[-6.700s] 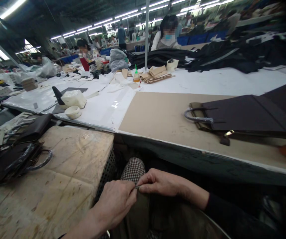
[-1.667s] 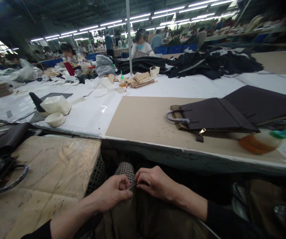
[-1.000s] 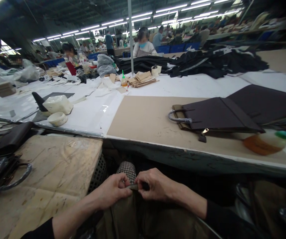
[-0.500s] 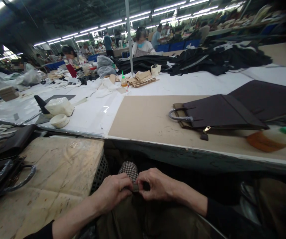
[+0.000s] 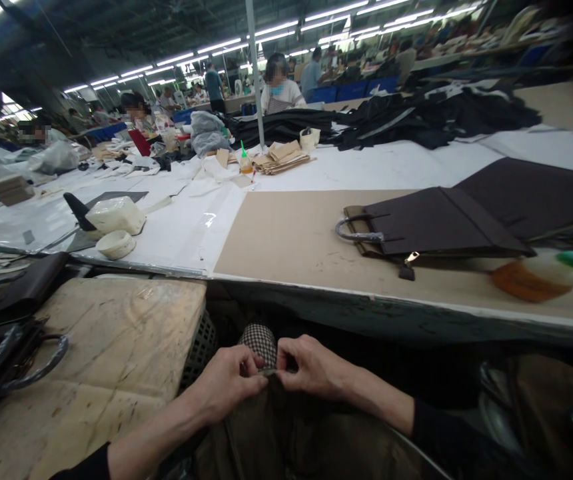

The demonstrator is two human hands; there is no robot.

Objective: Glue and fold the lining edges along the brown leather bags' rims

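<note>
Low in the head view, below the table's front edge, both hands pinch the upper edge of a dark olive-brown fabric piece (image 5: 266,433). My left hand (image 5: 231,377) has thumb and fingertips closed on that edge. Close by on the right, my right hand (image 5: 311,367) grips the same edge between thumb and forefinger. The fabric spreads down over the lap, and its lower part runs out of the picture. Behind the fingertips a black-and-white checked cloth (image 5: 259,340) shows, apparently over a knee.
A dark brown handbag (image 5: 431,220) lies on the beige board (image 5: 276,227). An amber-liquid bottle (image 5: 531,277) stands right. A white tub (image 5: 115,245) and wrapped block (image 5: 116,213) sit left. More bags (image 5: 11,340) lie on the lower worn bench (image 5: 116,333). Co-workers (image 5: 281,90) sit beyond.
My fingers have shifted slightly along the fabric edge, which has tilted so that less of its strip shows between them. The head view has moved a little.
</note>
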